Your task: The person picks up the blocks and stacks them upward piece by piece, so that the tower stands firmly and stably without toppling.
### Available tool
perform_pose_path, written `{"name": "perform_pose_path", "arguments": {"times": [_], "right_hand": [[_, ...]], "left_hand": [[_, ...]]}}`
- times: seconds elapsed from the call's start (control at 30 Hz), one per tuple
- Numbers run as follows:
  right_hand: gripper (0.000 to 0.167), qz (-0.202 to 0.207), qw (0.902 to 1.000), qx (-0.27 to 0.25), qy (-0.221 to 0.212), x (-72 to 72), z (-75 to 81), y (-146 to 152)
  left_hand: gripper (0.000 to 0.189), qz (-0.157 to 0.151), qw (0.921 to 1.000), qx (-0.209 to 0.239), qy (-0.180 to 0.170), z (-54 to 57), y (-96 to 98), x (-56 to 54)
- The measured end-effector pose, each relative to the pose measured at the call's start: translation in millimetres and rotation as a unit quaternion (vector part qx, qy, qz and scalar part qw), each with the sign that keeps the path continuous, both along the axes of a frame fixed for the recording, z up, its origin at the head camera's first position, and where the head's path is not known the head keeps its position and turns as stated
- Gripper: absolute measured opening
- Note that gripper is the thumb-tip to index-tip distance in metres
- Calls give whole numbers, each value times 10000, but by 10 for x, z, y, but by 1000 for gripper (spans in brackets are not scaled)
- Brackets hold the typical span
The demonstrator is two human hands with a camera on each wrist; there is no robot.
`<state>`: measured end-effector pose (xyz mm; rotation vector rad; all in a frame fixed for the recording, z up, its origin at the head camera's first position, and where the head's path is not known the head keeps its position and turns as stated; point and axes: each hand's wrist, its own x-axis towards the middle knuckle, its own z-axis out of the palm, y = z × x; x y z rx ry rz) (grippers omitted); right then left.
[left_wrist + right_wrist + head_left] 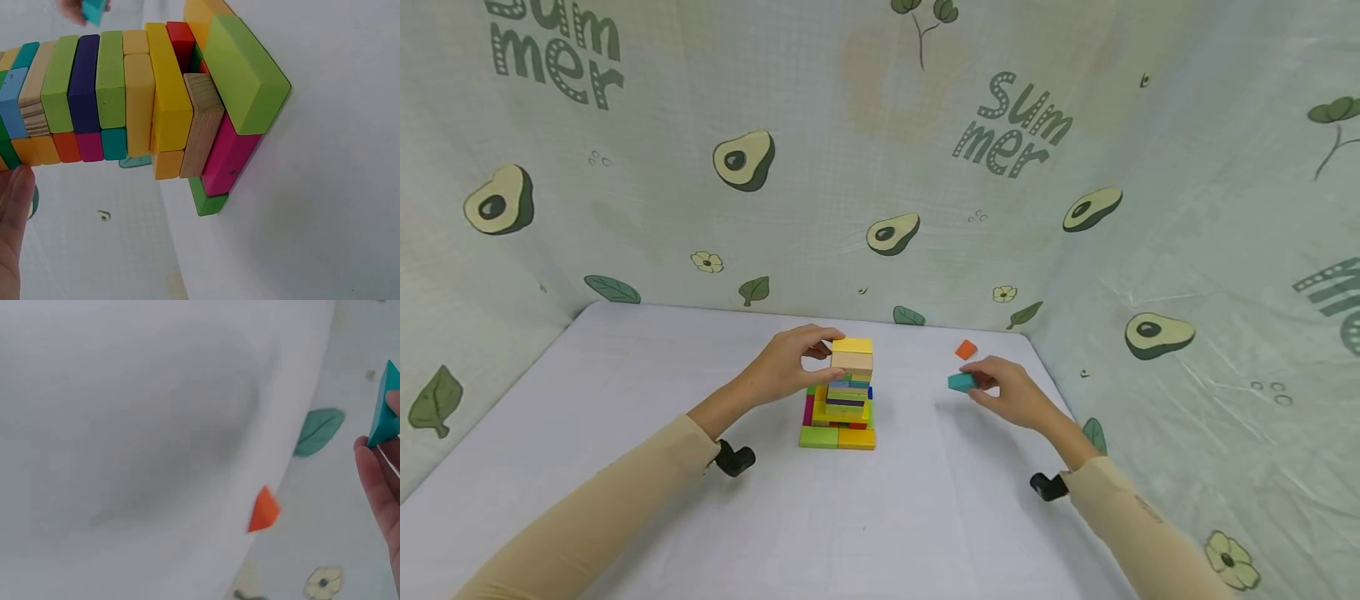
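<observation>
A tower of colourful wooden blocks [847, 402] stands upright on a wider base of flat blocks. Around its upper part my left hand [790, 362] holds on, the thumb in front and the fingers behind. In the left wrist view the thumb [17, 203] meets small orange blocks near the top; the fingers are out of sight there. To the right of the tower my right hand [1011, 392] pinches a teal triangular block [962, 382] between thumb and fingers. The right wrist view shows this teal block [385, 409] held up over the table.
An orange block [966, 350] lies on the white table [700, 517] just beyond the right hand. A light cloth [820, 108] printed with avocados and leaves hangs behind the table and along its sides.
</observation>
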<state>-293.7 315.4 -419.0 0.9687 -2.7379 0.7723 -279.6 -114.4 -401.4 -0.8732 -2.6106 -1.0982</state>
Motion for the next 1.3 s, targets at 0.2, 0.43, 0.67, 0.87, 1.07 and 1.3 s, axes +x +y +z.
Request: {"name": "perform_pose_path", "arguments": {"times": [0.2,0.43,0.67,0.87,1.07,1.3], "right_hand": [[41,120,9977,-639,185,61,428,-756],[35,451,9941,-967,178,46,631,-1360],[35,541,9919,-1152,-56,-42,610,-1597],[36,680,9894,-1272,-152,-50,602,-1703],[34,625,9898,-1266,-198,-47,593,-1761],[35,583,9901,-1256,-209,-54,595,-1771]], "left_hand": [[60,7,9999,92,60,-23,-23,7],[61,-34,9998,153,80,-41,-15,18],[66,-106,9993,271,222,-57,3,19],[65,-28,9995,245,211,-80,0,14],[62,-92,9990,351,263,-97,-11,27],[64,-87,9981,399,463,-99,-14,24]]}}
